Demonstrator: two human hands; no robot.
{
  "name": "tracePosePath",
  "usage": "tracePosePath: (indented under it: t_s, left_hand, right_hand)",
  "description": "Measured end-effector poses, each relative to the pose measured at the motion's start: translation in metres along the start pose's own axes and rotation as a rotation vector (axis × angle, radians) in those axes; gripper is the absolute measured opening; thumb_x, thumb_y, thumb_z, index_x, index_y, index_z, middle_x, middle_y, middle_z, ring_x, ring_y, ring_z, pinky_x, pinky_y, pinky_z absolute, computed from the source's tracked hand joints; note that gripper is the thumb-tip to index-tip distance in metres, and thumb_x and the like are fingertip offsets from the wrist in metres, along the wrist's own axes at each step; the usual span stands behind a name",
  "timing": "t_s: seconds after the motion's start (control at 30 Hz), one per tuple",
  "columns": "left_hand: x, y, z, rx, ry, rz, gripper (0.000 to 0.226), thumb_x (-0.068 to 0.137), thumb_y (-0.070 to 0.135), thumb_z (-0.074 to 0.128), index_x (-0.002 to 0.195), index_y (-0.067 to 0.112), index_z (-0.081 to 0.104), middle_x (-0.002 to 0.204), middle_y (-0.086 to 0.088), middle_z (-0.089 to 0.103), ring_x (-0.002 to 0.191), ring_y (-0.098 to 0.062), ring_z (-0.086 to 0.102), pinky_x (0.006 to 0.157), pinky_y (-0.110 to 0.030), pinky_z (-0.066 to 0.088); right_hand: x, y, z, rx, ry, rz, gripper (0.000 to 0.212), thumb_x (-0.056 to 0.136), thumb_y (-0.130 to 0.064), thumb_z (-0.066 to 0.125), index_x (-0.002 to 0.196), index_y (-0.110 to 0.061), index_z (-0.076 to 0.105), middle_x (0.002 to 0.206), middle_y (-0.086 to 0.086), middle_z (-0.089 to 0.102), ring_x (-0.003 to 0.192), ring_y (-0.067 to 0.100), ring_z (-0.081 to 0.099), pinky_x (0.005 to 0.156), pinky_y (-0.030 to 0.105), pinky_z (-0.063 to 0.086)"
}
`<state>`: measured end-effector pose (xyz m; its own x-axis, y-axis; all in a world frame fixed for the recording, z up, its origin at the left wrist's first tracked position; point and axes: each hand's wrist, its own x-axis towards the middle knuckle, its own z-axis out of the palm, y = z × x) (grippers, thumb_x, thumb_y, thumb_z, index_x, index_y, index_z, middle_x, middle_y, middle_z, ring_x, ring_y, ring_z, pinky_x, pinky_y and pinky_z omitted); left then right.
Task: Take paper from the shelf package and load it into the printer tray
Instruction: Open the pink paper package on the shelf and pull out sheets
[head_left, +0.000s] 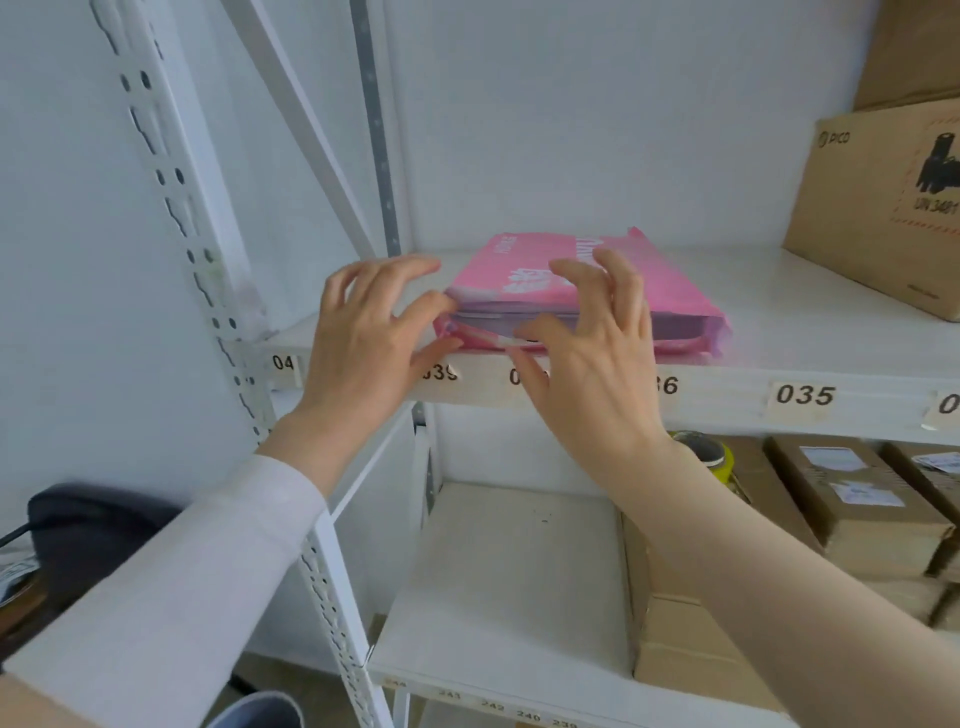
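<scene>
White shelf (810, 332), front edge with number labels. Cardboard box (883, 208) far right, well apart, bare board between. Pink paper package (524, 270) lies flat at front edge, open end facing out. Left hand (363, 343) fingers spread, fingertips touching package's left corner, no grasp. Right hand (592, 353) spread, clawed over the open end, not closed on it.

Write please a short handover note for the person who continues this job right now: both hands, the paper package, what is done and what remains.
Left hand: open, fingers spread at the left corner of the pink paper package.
Right hand: open, fingertips at the package's open front end; nothing gripped yet.
Package lies flat on the upper shelf, opening towards you.
Done: hands have reached the package.
Left: pull out sheets, carry them to the printer tray (not in view), load.
</scene>
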<state>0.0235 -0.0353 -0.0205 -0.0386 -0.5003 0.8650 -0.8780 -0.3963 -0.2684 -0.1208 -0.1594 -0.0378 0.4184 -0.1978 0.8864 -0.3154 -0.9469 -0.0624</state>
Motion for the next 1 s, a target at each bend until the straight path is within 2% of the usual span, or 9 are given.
tracePosePath:
  t_s: [0.13,0.27,0.4,0.5,0.67,0.73,0.83,0.9,1.0]
  left_hand:
    - [0.003,-0.008,0.003,-0.02,0.099,0.121,0.016,0.087,0.028,0.065,0.081,0.012,0.063,0.111,-0.008,0.067,0.101,-0.023,0.058,0.092,-0.04,0.037]
    - [-0.001,-0.02,0.008,-0.052,0.146,0.215,0.013,0.088,0.016,0.06,0.076,0.011,0.062,0.106,-0.006,0.069,0.094,-0.024,0.064,0.093,-0.039,0.038]
    - [-0.002,-0.033,0.009,-0.096,0.142,0.288,0.013,0.087,0.017,0.06,0.075,0.014,0.065,0.105,-0.004,0.07,0.094,-0.018,0.059,0.093,-0.038,0.039]
    - [-0.002,-0.036,0.007,-0.093,0.089,0.282,0.01,0.087,0.018,0.058,0.083,0.016,0.067,0.111,-0.005,0.068,0.096,-0.02,0.059,0.094,-0.039,0.038]
    - [-0.013,-0.026,0.009,-0.133,-0.015,0.292,0.019,0.09,0.024,0.054,0.083,0.017,0.07,0.122,-0.008,0.063,0.108,-0.022,0.056,0.095,-0.04,0.036]
    - [-0.019,-0.026,0.009,-0.188,0.002,0.238,0.022,0.092,0.028,0.054,0.085,0.017,0.072,0.124,-0.01,0.061,0.11,-0.023,0.055,0.093,-0.04,0.037]
    - [-0.023,-0.018,0.008,-0.171,0.079,0.181,0.021,0.091,0.028,0.058,0.08,0.016,0.072,0.125,-0.014,0.059,0.113,-0.027,0.049,0.091,-0.04,0.036]
    - [-0.02,-0.006,0.008,-0.131,0.132,0.157,0.021,0.088,0.025,0.061,0.072,0.016,0.07,0.119,-0.015,0.063,0.107,-0.028,0.049,0.087,-0.039,0.036]
    - [-0.015,0.016,0.007,-0.168,0.168,0.172,0.023,0.087,0.022,0.061,0.067,0.012,0.067,0.093,-0.014,0.069,0.085,-0.026,0.046,0.075,-0.036,0.035]
  right_hand:
    - [0.011,-0.024,0.025,0.044,0.051,0.044,0.03,0.077,-0.035,0.058,0.06,-0.012,0.067,0.117,0.016,0.062,0.121,0.03,0.029,0.089,0.043,0.035]
    - [0.011,-0.022,0.032,0.069,0.113,0.073,0.024,0.077,-0.028,0.069,0.061,-0.01,0.068,0.116,0.015,0.062,0.118,0.03,0.031,0.089,0.048,0.04]
    - [0.009,-0.022,0.031,0.078,0.103,0.045,0.024,0.079,-0.03,0.066,0.064,-0.012,0.07,0.119,0.015,0.061,0.12,0.03,0.029,0.092,0.052,0.038]
    - [0.004,-0.021,0.03,0.086,0.097,-0.03,0.02,0.08,-0.029,0.067,0.067,-0.014,0.071,0.119,0.015,0.061,0.121,0.03,0.03,0.096,0.05,0.035]
    - [-0.016,-0.008,0.026,-0.033,0.104,-0.196,0.016,0.081,-0.03,0.069,0.088,-0.016,0.074,0.128,0.019,0.056,0.126,0.032,0.03,0.101,0.04,0.028]
    - [-0.027,0.004,0.022,-0.101,0.135,-0.218,0.017,0.083,-0.025,0.069,0.096,-0.015,0.072,0.134,0.016,0.049,0.129,0.031,0.026,0.103,0.039,0.028]
    - [-0.043,0.033,0.01,-0.22,0.231,-0.162,0.02,0.089,-0.023,0.061,0.106,-0.013,0.067,0.124,0.01,0.039,0.119,0.03,0.032,0.099,0.036,0.028]
    - [-0.047,0.049,0.0,-0.269,0.238,-0.104,0.024,0.092,-0.026,0.054,0.113,-0.013,0.059,0.118,0.009,0.039,0.107,0.031,0.04,0.092,0.036,0.027]
    - [-0.043,0.059,-0.014,-0.218,0.195,-0.052,0.031,0.091,-0.026,0.05,0.115,-0.008,0.053,0.116,0.01,0.042,0.101,0.03,0.039,0.085,0.039,0.03]
